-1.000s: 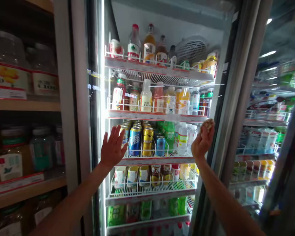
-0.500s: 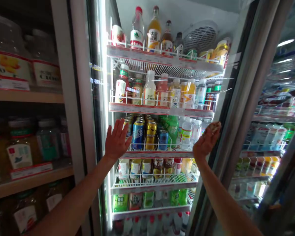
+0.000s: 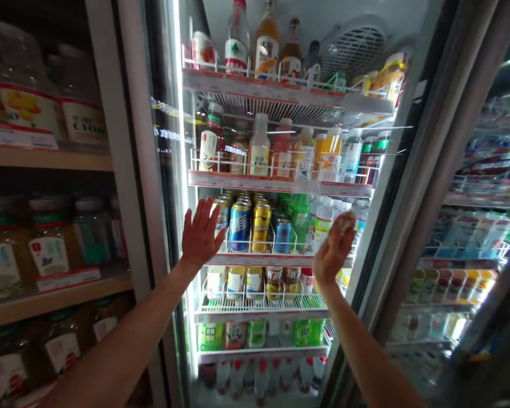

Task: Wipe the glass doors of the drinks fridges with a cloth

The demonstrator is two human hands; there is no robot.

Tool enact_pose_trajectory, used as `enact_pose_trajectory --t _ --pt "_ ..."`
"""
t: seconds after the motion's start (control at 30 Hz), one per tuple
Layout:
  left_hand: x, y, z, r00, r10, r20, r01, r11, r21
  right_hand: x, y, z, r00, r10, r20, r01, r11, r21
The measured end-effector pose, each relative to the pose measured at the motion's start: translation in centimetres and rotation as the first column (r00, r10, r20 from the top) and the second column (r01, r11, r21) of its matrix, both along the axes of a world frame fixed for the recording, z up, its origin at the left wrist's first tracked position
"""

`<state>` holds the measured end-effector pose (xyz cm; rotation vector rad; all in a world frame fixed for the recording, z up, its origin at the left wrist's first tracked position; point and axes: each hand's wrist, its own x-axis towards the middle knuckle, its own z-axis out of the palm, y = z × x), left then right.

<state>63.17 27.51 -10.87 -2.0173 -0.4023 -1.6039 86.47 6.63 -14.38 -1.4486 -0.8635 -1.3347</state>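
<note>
Through my head camera I see a white-railed shelf (image 3: pixel 255 85) across the top centre of the frame, bearing tall bottles (image 3: pixel 267 54) and, at its left end, a red-and-white container (image 3: pixel 203 51). On the shelf below (image 3: pixel 255 182) I count several juice bottles (image 3: pixel 329 156) in a row. Mid-frame, another shelf (image 3: pixel 263 260) carries a tall blue can (image 3: pixel 239 229) beside a gold can (image 3: pixel 261 229). Lower left, I make out a wooden shelf (image 3: pixel 59 296) holding pale-labelled bottles (image 3: pixel 49 252).
</note>
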Motion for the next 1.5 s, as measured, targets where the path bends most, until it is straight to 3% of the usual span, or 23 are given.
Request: enact_pose_trajectory --t 0.07,0.13,0.2,0.27,0.33,0.4,0.47,0.53,0.6,0.67,0.77,0.87,0.97,1.07,1.13,1.2,1.27,1.33,1.4,1.5 --pt "0.0 -0.2 0.0 1.000 0.001 -0.009 -0.002 1.000 -0.026 -3.8 2.2 -1.6 0.991 0.044 0.129 -0.024 0.987 -0.157" --pt "-0.1 -0.6 -0.4 1.000 0.001 -0.010 -0.002 0.998 -0.061 -6.5 3.6 -3.6 0.936 0.143 0.321 -0.002 0.916 -0.401" --pt "-0.4 -1.3 -1.6 1.000 0.010 -0.018 -0.012 0.996 -0.091 -6.1 2.9 -5.1 0.907 0.177 0.381 0.053 0.851 -0.522" --pt "-0.8 -2.1 -3.4 0.999 0.027 -0.046 -0.032 0.994 -0.104 -3.0 0.6 -5.5 0.947 0.077 0.311 0.069 0.900 -0.431" --pt "-0.9 -2.9 -5.3 0.996 0.041 -0.076 -0.050 0.992 -0.113 0.6 -1.7 -5.0 0.981 -0.039 0.189 0.079 0.974 -0.210" --pt "-0.7 -3.5 -6.8 0.996 0.050 -0.072 -0.060 0.988 -0.144 2.2 -2.7 -4.5 0.991 -0.086 0.101 0.092 0.994 -0.051" --pt "-0.4 -3.9 -7.5 0.997 0.057 -0.046 -0.064 0.982 -0.179 0.7 -1.8 -4.8 0.993 -0.072 0.093 0.078 0.995 -0.058" --pt "-0.1 -4.1 -7.6 0.998 0.062 -0.024 -0.066 0.978 -0.198 -2.4 -0.3 -5.9 0.987 -0.012 0.162 0.046 0.978 -0.201" --pt "0.0 -4.2 -7.4 0.998 0.065 -0.016 -0.067 0.976 -0.207 -4.4 0.6 -7.2 0.962 0.081 0.261 0.030 0.919 -0.394" --pt "0.0 -4.3 -7.3 0.998 0.063 -0.017 -0.065 0.972 -0.225 -3.4 -0.3 -7.7 0.953 0.112 0.283 0.033 0.886 -0.462" --pt "-0.1 -4.6 -7.3 0.999 0.044 -0.025 -0.049 0.963 -0.265 2.4 -3.9 -6.6 0.989 -0.006 0.146 0.043 0.968 -0.247" --pt "0.3 -5.1 -7.6 1.000 0.026 -0.005 -0.026 0.953 -0.302 6.5 -6.2 -5.1 0.997 -0.075 -0.014 0.075 0.997 -0.004" --pt "1.1 -5.8 -8.0 0.999 0.037 0.024 -0.027 0.941 -0.337 4.5 -4.8 -6.0 0.994 -0.059 -0.097 0.063 0.997 0.038" --pt "1.6 -6.2 -8.3 0.998 0.055 0.035 -0.039 0.932 -0.360 1.1 -2.9 -8.5 0.999 0.027 0.034 -0.019 0.974 -0.225" --pt "1.6 -6.2 -8.4 0.998 0.058 0.032 -0.043 0.932 -0.360 1.2 -3.2 -9.2 0.988 0.090 0.128 -0.038 0.931 -0.363" --pt "1.3 -6.2 -8.5 0.999 0.049 0.010 -0.043 0.937 -0.348 3.2 -4.6 -8.5 0.990 0.052 0.131 -0.012 0.958 -0.285" --pt "0.9 -6.1 -8.6 0.999 0.041 -0.021 -0.045 0.944 -0.327 5.2 -5.6 -7.0 0.998 -0.024 0.056 0.030 0.994 -0.106" --pt "0.7 -6.0 -8.7 0.998 0.041 -0.047 -0.053 0.950 -0.308 5.0 -5.1 -5.8 0.999 -0.042 -0.008 0.042 0.999 -0.017" --pt "0.6 -5.9 -8.7 0.997 0.049 -0.057 -0.064 0.952 -0.300 2.0 -3.2 -6.0 1.000 -0.007 0.001 0.007 0.996 -0.085" --pt "0.2 -6.0 -8.5 0.997 0.042 -0.069 -0.062 0.951 -0.302 -3.9 0.2 -7.8 0.987 0.107 0.118 -0.060 0.935 -0.349"
